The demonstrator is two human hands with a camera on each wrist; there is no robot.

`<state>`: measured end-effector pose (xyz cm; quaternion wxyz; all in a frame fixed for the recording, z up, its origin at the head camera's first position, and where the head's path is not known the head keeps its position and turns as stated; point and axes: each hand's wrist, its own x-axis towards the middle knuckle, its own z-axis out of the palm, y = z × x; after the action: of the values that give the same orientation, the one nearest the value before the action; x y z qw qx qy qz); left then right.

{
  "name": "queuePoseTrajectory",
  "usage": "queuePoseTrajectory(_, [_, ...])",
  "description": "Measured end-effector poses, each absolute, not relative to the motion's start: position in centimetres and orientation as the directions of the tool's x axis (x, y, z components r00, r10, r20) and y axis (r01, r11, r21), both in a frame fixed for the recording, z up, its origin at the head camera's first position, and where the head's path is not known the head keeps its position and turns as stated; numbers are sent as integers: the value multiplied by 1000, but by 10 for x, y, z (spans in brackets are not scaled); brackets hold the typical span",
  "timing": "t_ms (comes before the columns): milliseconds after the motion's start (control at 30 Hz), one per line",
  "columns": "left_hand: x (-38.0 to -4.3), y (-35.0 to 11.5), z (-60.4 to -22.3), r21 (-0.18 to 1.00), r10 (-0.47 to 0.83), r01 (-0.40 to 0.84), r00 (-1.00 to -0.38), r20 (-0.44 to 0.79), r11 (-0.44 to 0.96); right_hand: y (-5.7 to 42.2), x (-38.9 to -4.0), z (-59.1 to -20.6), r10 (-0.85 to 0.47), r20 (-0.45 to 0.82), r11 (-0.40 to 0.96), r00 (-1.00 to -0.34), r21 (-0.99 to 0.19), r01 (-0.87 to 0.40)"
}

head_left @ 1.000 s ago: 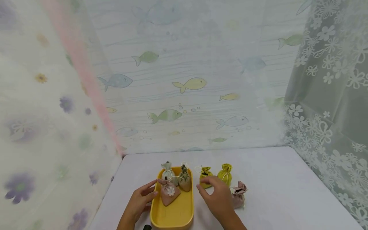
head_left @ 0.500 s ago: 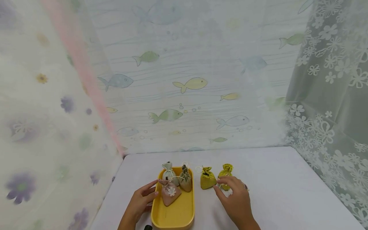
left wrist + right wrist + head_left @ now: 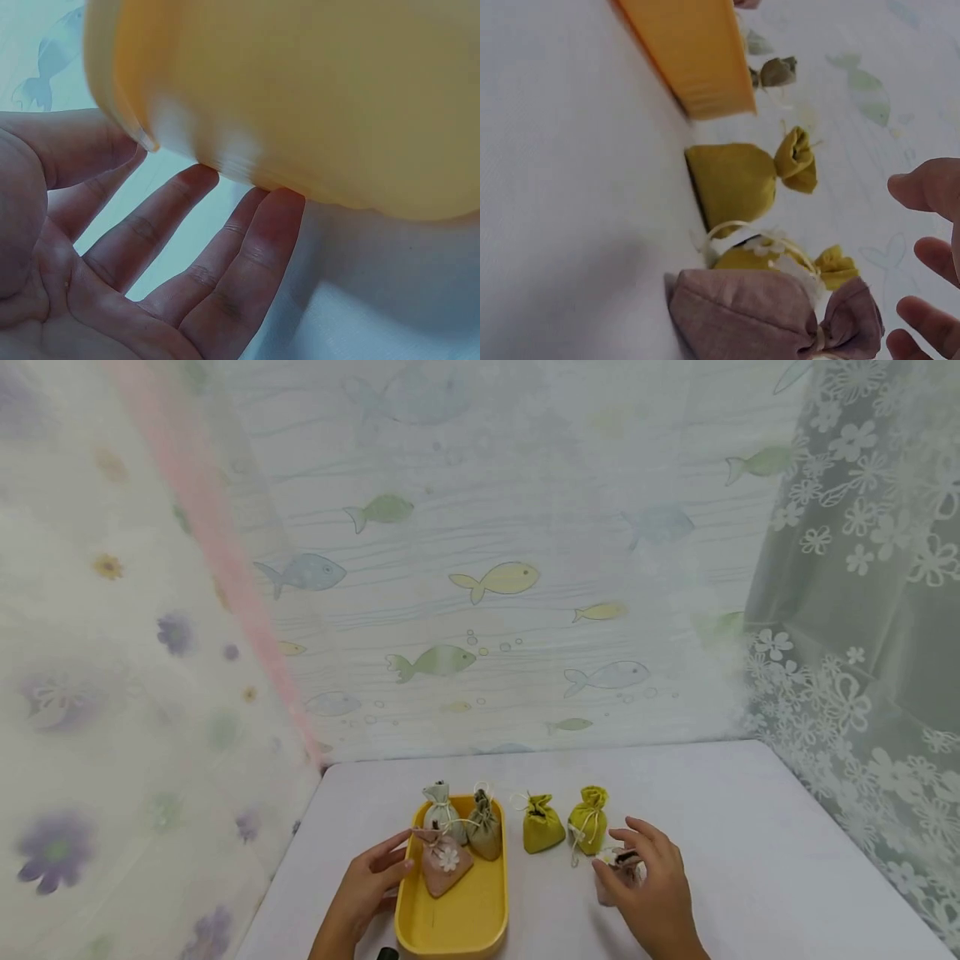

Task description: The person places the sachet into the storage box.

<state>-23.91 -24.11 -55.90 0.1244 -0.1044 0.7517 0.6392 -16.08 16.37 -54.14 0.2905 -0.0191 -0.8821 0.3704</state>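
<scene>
At the left side of a yellow tray [image 3: 450, 931], my left hand [image 3: 365, 887] rests its fingertips against the outer wall, thumb at the rim. In the tray sit a pale grey-green drawstring pouch [image 3: 438, 814], an olive-brown pouch [image 3: 484, 837] and a pink pouch [image 3: 444, 870] with a white flower. My right hand [image 3: 654, 887] hovers at a mauve drawstring pouch [image 3: 742, 307], partly hiding it in the head view; the right wrist view shows its fingers spread apart from the pouch. Two mustard-yellow pouches, one nearer the tray [image 3: 542, 828] and one farther right [image 3: 588, 822], stand between.
A white-covered table [image 3: 735, 843] carries everything. Behind it hangs a curtain [image 3: 517, 635] printed with fish; a flowered curtain [image 3: 150, 735] borders the left side. A small dark object [image 3: 387, 953] shows beside the tray at the bottom edge.
My right hand has moved right, from the nearer yellow pouch past the other one to the mauve pouch. My left hand and the tray have stayed in place.
</scene>
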Motion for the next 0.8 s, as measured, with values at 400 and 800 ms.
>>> queuePoseTrajectory(400, [-236, -240, -559, 938, 21, -311, -948, -318, 153, 204, -155, -562, 187, 428, 748, -884, -645, -154])
queuePoseTrajectory(800, [-238, -242, -559, 936, 11, -316, -947, -321, 154, 204, -183, -571, 165, 117, 611, -979, -792, 8])
